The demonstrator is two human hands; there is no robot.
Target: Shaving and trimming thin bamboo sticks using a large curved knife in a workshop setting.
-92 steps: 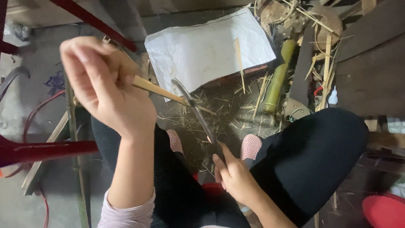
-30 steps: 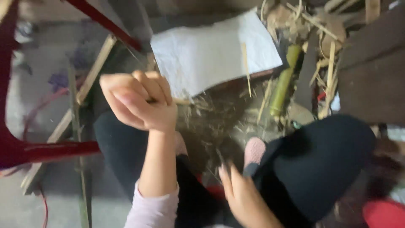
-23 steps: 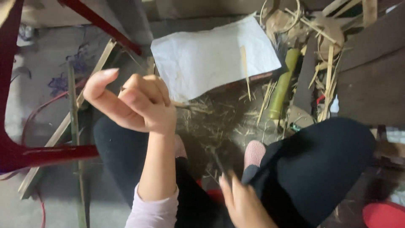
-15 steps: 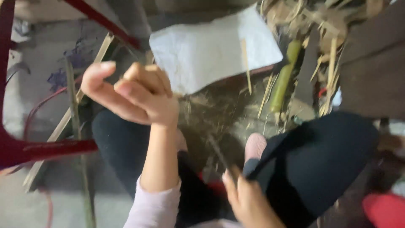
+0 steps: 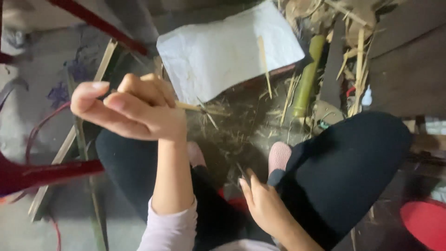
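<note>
My left hand (image 5: 134, 109) is raised over my left knee and pinches a thin pale bamboo strip (image 5: 195, 107), whose end points right toward the shavings. Its index and middle fingers stretch out to the left. Lower down, between my knees, my right hand (image 5: 262, 204) rests against my black trouser leg (image 5: 344, 167). It is closed around a knife (image 5: 241, 170), of which only a short dark tip shows above the thumb. The two hands are well apart.
A crumpled white sheet (image 5: 227, 51) lies ahead on the floor, with a green bamboo piece (image 5: 309, 76) and split bamboo scraps to its right. Shavings (image 5: 232, 123) litter the ground. Red chair legs (image 5: 46, 172) and loose slats (image 5: 69, 139) are at left, a red tub (image 5: 425, 223) at bottom right.
Three seconds ago the knife blade lay against the strip. Since then my right hand has dropped with the knife between my knees, and my left hand has turned, its fingers spreading leftward.
</note>
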